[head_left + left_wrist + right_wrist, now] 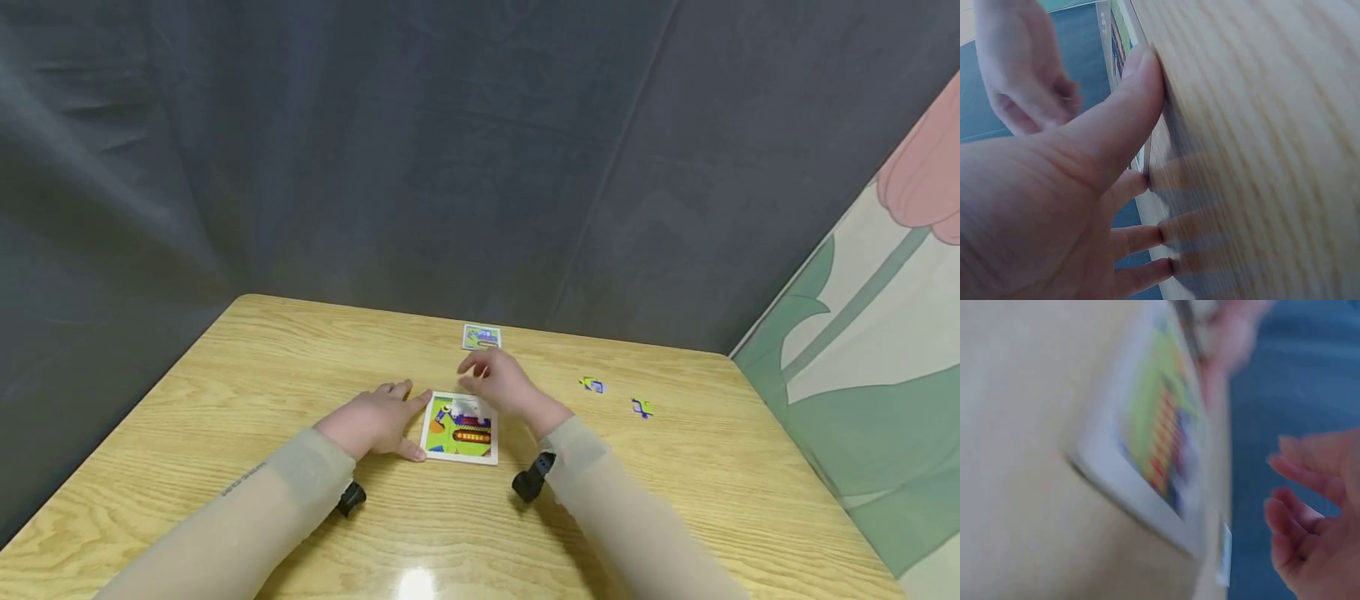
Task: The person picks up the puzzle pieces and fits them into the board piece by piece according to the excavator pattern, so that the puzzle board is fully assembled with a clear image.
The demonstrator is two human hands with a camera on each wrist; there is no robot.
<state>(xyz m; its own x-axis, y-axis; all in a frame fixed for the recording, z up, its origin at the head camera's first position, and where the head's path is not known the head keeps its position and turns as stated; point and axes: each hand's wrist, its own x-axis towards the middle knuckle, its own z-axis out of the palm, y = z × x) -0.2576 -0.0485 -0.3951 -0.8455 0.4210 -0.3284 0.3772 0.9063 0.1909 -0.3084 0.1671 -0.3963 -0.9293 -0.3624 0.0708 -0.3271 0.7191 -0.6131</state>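
The left hand (372, 422) lay flat, fingers straight, thumb against the left edge of the puzzle board (461, 429) on the wooden table (225, 400). The right hand (501, 383) hovered over the board's far end, fingers relaxed, holding nothing. Two loose pieces (592, 385) lay well apart to the right.

You wear thin, semi-sheer beige fabric sleeves on both arms, snug down to the wrists, with your left hand (372, 423) and right hand (501, 385) bare beyond the cuffs. The left sleeve (247, 508) carries a short line of small dark lettering on the forearm. A small black wrist-mounted camera (350, 498) hangs under your left wrist, and a second black camera unit (532, 477) under your right wrist, at 6 o'clock from each cuff.
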